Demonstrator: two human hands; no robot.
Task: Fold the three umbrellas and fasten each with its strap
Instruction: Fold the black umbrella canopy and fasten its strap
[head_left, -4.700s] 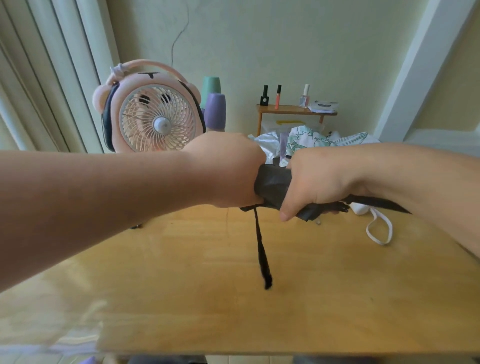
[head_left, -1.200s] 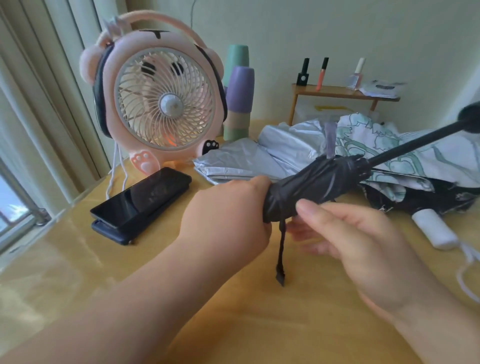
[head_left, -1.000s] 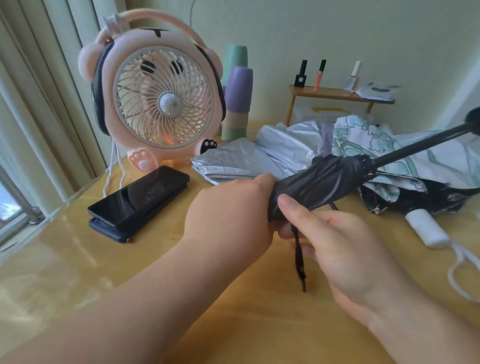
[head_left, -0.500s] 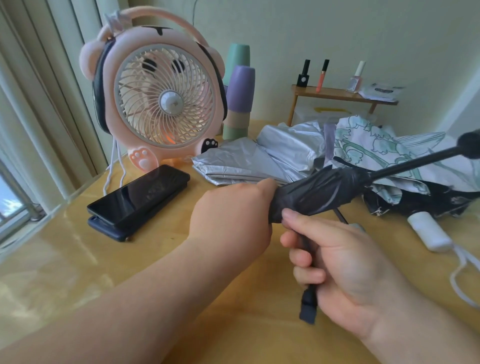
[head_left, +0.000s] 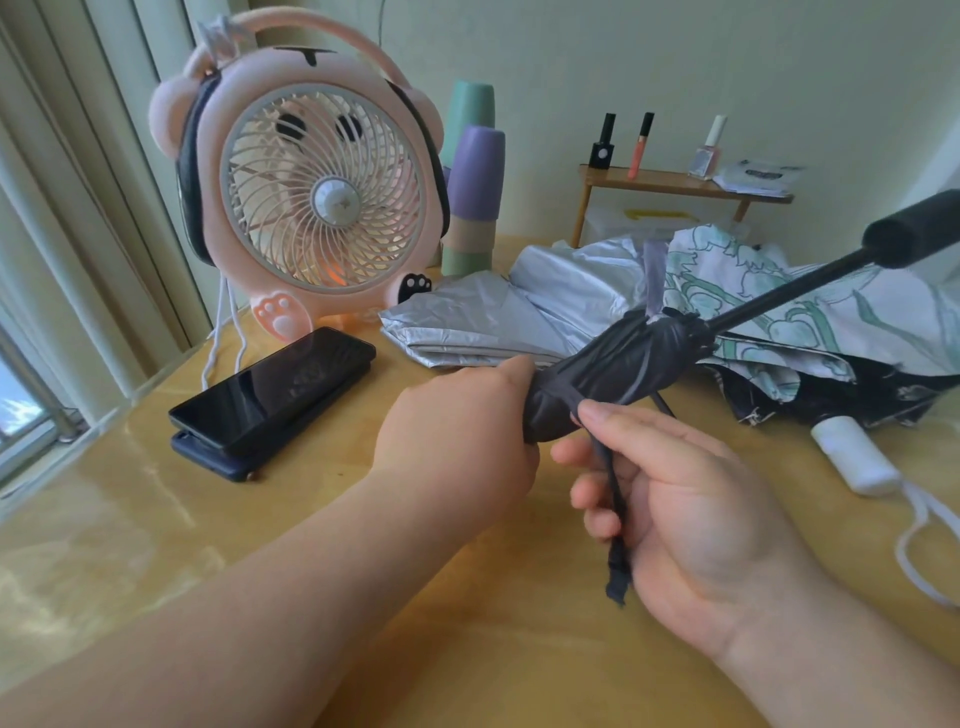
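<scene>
Your left hand is wrapped round the canopy end of the black umbrella, held above the table, handle pointing up-right. Your right hand pinches its strap under the thumb, loose end hanging past the palm (not wrapped round yet). Silver umbrella and floral umbrella lie loose behind, touching.

Three umbrellas, three bottles, one fan.
</scene>
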